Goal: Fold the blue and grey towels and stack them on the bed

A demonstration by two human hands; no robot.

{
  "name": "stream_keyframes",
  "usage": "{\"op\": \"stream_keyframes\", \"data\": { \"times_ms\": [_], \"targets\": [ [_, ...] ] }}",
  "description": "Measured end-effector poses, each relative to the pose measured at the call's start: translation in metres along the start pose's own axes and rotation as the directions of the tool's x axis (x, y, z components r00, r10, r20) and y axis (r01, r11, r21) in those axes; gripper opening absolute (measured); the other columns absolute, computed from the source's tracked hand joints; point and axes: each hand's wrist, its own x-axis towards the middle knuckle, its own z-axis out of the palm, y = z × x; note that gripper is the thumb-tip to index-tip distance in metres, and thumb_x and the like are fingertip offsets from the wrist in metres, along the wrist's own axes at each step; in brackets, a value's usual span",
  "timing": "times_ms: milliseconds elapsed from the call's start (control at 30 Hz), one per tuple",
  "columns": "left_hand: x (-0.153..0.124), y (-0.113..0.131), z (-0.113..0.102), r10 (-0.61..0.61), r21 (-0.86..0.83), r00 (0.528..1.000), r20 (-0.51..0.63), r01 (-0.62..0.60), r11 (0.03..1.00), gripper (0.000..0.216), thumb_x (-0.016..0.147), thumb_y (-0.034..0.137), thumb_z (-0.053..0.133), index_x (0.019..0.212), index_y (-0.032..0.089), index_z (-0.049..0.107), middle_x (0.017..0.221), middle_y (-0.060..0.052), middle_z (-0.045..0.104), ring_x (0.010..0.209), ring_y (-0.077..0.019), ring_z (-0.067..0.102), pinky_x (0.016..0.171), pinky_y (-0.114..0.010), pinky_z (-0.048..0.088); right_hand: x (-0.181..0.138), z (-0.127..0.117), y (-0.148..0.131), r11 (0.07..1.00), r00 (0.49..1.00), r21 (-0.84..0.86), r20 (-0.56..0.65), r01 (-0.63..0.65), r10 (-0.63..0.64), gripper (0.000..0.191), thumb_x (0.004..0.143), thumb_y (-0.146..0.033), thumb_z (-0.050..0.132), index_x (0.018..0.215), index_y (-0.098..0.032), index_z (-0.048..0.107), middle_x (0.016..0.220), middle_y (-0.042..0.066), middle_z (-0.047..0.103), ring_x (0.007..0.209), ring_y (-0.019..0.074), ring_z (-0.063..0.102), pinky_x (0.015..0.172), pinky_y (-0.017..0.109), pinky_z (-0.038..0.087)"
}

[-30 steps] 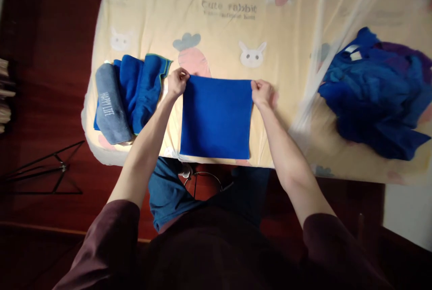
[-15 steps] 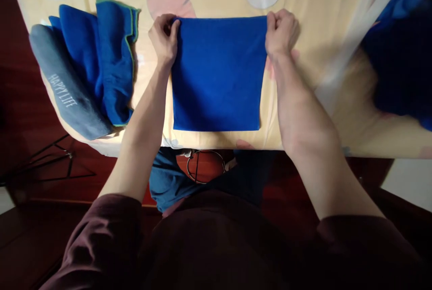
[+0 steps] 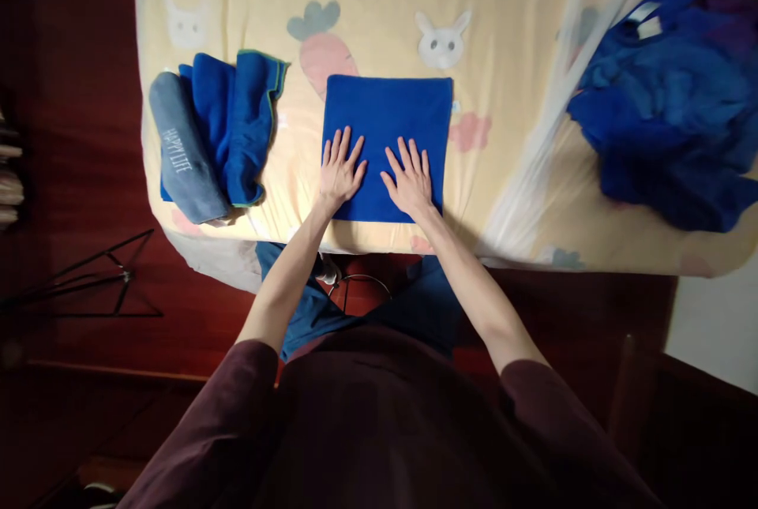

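A square blue cloth (image 3: pixel 388 106) lies flat on the bed's yellow printed sheet (image 3: pixel 509 83), its near edge close to the bed's front edge. My left hand (image 3: pixel 342 174) rests palm down on the cloth's left side, fingers spread. On its right side my right hand (image 3: pixel 410 180) also lies flat with the fingers apart. Neither hand grips anything. To the left are folded or rolled blue cloths (image 3: pixel 252 126), one with green edging. Beside them leans a grey-blue rolled cloth (image 3: pixel 186 154) lettered "HAPPY LIFE".
A crumpled heap of blue cloths (image 3: pixel 675 114) with white tags lies at the right of the bed. Sheer white netting (image 3: pixel 533 170) runs across the sheet before it. A black tripod's legs (image 3: pixel 121 278) stand on the dark red floor at the left.
Both hands have let go of the cloth's far corners and come nearer, now flat on it. The view has shifted and takes in more of the bed and the right-hand heap.
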Motion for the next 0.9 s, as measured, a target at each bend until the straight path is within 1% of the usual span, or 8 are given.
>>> {"op": "stream_keyframes", "data": {
  "times_ms": [100, 167, 233, 300, 433, 633, 767, 900],
  "targets": [
    [-0.020, -0.001, -0.007, -0.050, 0.037, 0.999, -0.022, 0.051, 0.998, 0.069, 0.103, 0.053, 0.036, 0.164, 0.021, 0.034, 0.174, -0.005, 0.023, 0.163, -0.0259, 0.001, 0.134, -0.053, 0.006, -0.012, -0.002, 0.005, 0.997, 0.995, -0.015, -0.065, -0.074, 0.073, 0.068, 0.106, -0.042, 0.041, 0.168, -0.020, 0.024, 0.176, 0.007, 0.014, 0.163, 0.0332, 0.002, 0.129, 0.068, 0.004],
    [-0.032, 0.006, -0.006, -0.046, 0.052, 0.999, -0.016, 0.047, 0.998, 0.069, 0.104, 0.049, 0.033, 0.165, 0.018, 0.031, 0.175, -0.005, 0.018, 0.163, -0.0257, -0.001, 0.134, -0.053, 0.005, -0.018, -0.003, -0.005, 0.991, 0.988, -0.014, -0.092, -0.130, 0.128, 0.067, 0.106, -0.040, 0.038, 0.168, -0.017, 0.024, 0.176, 0.008, 0.013, 0.163, 0.0329, 0.001, 0.129, 0.067, 0.004],
    [-0.043, 0.018, 0.002, 0.005, 0.059, 1.000, 0.018, -0.006, 0.998, 0.067, 0.104, 0.045, 0.031, 0.165, 0.016, 0.031, 0.175, -0.005, 0.015, 0.163, -0.0248, -0.002, 0.135, -0.052, 0.003, -0.022, 0.001, -0.022, 0.991, 0.988, -0.019, -0.079, -0.135, 0.133, 0.065, 0.106, -0.036, 0.036, 0.167, -0.014, 0.026, 0.176, 0.009, 0.012, 0.163, 0.0321, 0.001, 0.130, 0.065, 0.004],
    [-0.053, 0.030, 0.015, 0.052, 0.070, 0.997, 0.050, -0.055, 0.996, 0.065, 0.104, 0.039, 0.028, 0.165, 0.015, 0.030, 0.175, -0.005, 0.015, 0.163, -0.0227, -0.001, 0.135, -0.050, 0.002, -0.025, 0.009, -0.042, 0.995, 0.995, -0.030, -0.044, -0.091, 0.090, 0.064, 0.106, -0.030, 0.034, 0.166, -0.012, 0.027, 0.175, 0.009, 0.015, 0.164, 0.0293, 0.004, 0.132, 0.061, 0.004],
    [-0.072, 0.039, 0.032, 0.014, 0.099, 1.000, 0.024, -0.016, 0.995, 0.064, 0.104, 0.033, 0.026, 0.165, 0.015, 0.029, 0.175, -0.006, 0.016, 0.163, -0.0208, 0.001, 0.135, -0.049, 0.002, -0.033, 0.021, -0.061, 0.997, 0.997, -0.034, -0.042, -0.072, 0.071, 0.063, 0.105, -0.027, 0.031, 0.166, -0.010, 0.028, 0.174, 0.011, 0.018, 0.163, 0.0265, 0.010, 0.133, 0.057, 0.005],
    [-0.095, 0.024, 0.021, -0.066, 0.078, 0.997, -0.032, 0.068, 0.995, 0.068, 0.104, 0.045, 0.033, 0.166, 0.017, 0.028, 0.175, -0.005, 0.011, 0.163, -0.0230, 0.000, 0.135, -0.048, 0.002, -0.056, 0.014, -0.042, 0.993, 0.990, -0.025, -0.084, -0.111, 0.109, 0.065, 0.108, -0.039, 0.030, 0.167, -0.012, 0.025, 0.175, 0.012, 0.016, 0.163, 0.0279, 0.010, 0.132, 0.059, 0.007],
    [-0.108, 0.011, 0.013, -0.089, 0.054, 0.994, -0.067, 0.093, 0.994, 0.071, 0.104, 0.045, 0.033, 0.166, 0.013, 0.026, 0.175, -0.007, 0.010, 0.163, -0.0242, 0.001, 0.135, -0.047, 0.000, -0.074, 0.008, -0.028, 0.988, 0.984, -0.026, -0.100, -0.152, 0.148, 0.066, 0.108, -0.041, 0.027, 0.167, -0.011, 0.025, 0.175, 0.012, 0.015, 0.163, 0.0268, 0.008, 0.132, 0.057, 0.006],
    [-0.122, 0.000, 0.009, -0.121, 0.075, 0.988, -0.096, 0.128, 0.989, 0.071, 0.104, 0.045, 0.031, 0.166, 0.013, 0.025, 0.175, -0.008, 0.014, 0.163, -0.0226, 0.006, 0.134, -0.044, 0.000, -0.093, 0.001, -0.018, 0.982, 0.977, -0.029, -0.113, -0.186, 0.182, 0.066, 0.108, -0.041, 0.027, 0.167, -0.012, 0.025, 0.175, 0.012, 0.017, 0.163, 0.0256, 0.010, 0.132, 0.057, 0.007]
  ]
}}
